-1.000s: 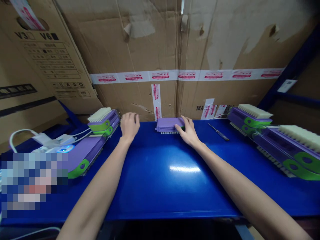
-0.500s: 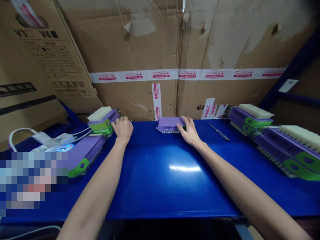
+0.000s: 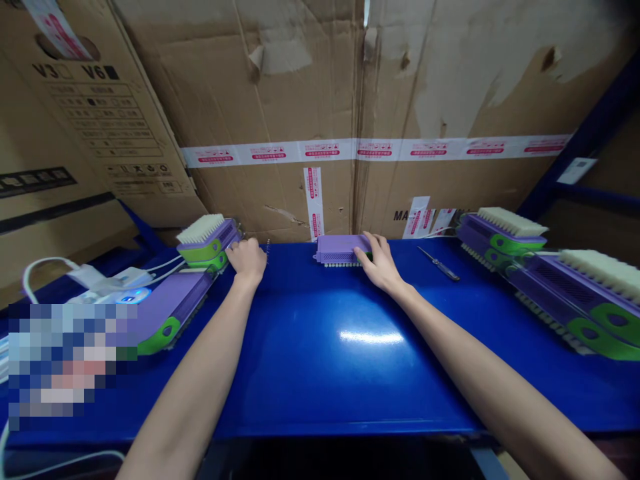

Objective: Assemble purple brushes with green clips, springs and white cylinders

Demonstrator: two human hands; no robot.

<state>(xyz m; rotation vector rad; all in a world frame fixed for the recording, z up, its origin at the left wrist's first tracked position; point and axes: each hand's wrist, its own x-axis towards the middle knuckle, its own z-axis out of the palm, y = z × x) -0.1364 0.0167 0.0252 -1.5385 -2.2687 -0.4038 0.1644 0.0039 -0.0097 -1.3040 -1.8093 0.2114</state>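
Observation:
A purple brush (image 3: 343, 247) with pale bristles underneath lies near the back of the blue table. My right hand (image 3: 380, 263) grips its right end, thumb in front and fingers on top and behind. Beside the left brushes, my left hand (image 3: 247, 260) has its fingers curled down at the table. Whatever may be in those fingers is hidden. Just right of that hand is a small thin coiled piece (image 3: 269, 249), too small to make out well. A screwdriver (image 3: 440, 265) lies right of my right hand.
Stacked purple and green brushes stand on the left (image 3: 207, 240) and right (image 3: 575, 293). White chargers and cables (image 3: 107, 283) lie at far left, near a blurred-out patch. Cardboard (image 3: 280, 100) walls off the back of the blue table (image 3: 300, 380).
The fingers of my left hand have curled in more, and the hand has shifted very slightly. The right hand and the brush have stayed in place.

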